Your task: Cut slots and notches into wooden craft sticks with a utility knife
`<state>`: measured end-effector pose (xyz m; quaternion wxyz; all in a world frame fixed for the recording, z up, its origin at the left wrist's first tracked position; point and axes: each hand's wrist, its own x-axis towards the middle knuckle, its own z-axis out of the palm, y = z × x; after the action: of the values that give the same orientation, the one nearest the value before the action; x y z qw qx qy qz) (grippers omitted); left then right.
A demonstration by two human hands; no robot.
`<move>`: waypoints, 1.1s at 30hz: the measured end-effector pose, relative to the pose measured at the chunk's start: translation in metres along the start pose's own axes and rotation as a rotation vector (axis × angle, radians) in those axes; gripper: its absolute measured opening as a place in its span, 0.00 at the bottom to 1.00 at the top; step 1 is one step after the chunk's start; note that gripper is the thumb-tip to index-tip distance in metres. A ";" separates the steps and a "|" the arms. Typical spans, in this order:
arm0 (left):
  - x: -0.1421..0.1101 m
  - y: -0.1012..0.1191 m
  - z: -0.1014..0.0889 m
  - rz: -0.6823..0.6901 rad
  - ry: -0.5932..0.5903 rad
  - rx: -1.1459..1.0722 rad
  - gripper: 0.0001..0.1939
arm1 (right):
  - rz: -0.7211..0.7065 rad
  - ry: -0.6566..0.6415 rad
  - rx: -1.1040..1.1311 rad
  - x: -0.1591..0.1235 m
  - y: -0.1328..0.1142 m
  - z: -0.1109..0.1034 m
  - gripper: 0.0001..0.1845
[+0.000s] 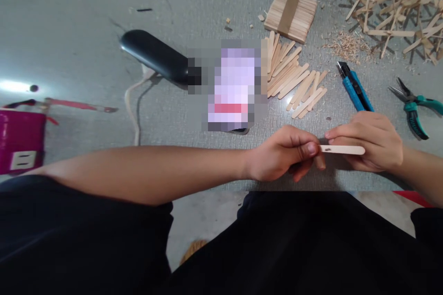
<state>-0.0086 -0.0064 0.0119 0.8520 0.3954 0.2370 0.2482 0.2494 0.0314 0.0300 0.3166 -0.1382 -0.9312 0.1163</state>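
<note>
My left hand (287,152) is closed on a pale wooden craft stick (342,150), its thumb pressed over the stick's left end. A small dark mark shows on the wood near that thumb. Just behind the stick is my right hand (374,140), fingers loosely stretched toward the left hand; none of them wraps over the stick's free end. Whether the right hand touches the stick from behind is hidden. A blue utility knife (357,90) lies on the table beyond the right hand, its near end close to the knuckles.
Loose craft sticks (294,76) lie ahead, below a banded bundle (290,14). Pliers (411,106) rest at right, wood shavings (348,46) and joined sticks (391,4) beyond. A blurred phone (231,87), black case (159,57), cable (131,101) and magenta box (22,138) lie leftward.
</note>
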 end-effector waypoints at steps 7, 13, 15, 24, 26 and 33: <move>-0.002 -0.002 0.001 -0.002 0.019 0.036 0.33 | 0.021 -0.051 -0.147 0.001 -0.012 -0.008 0.02; -0.004 -0.005 0.004 -0.008 0.023 0.026 0.31 | 0.005 -0.077 -0.218 0.000 -0.019 -0.012 0.01; -0.004 -0.005 0.005 -0.011 0.024 0.013 0.31 | -0.006 -0.089 -0.241 0.000 -0.019 -0.014 0.02; -0.003 -0.001 0.002 -0.028 0.002 0.004 0.30 | 0.006 -0.025 -0.085 0.001 -0.005 -0.004 0.04; -0.003 -0.001 0.000 -0.030 -0.002 0.017 0.30 | 0.007 -0.030 -0.037 0.001 -0.002 -0.003 0.05; -0.004 -0.003 0.002 -0.050 0.014 0.036 0.32 | -0.009 -0.060 -0.087 0.000 -0.006 -0.007 0.05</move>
<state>-0.0100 -0.0119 0.0115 0.8490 0.4029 0.2569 0.2254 0.2527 0.0270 0.0367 0.2826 -0.1441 -0.9451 0.0783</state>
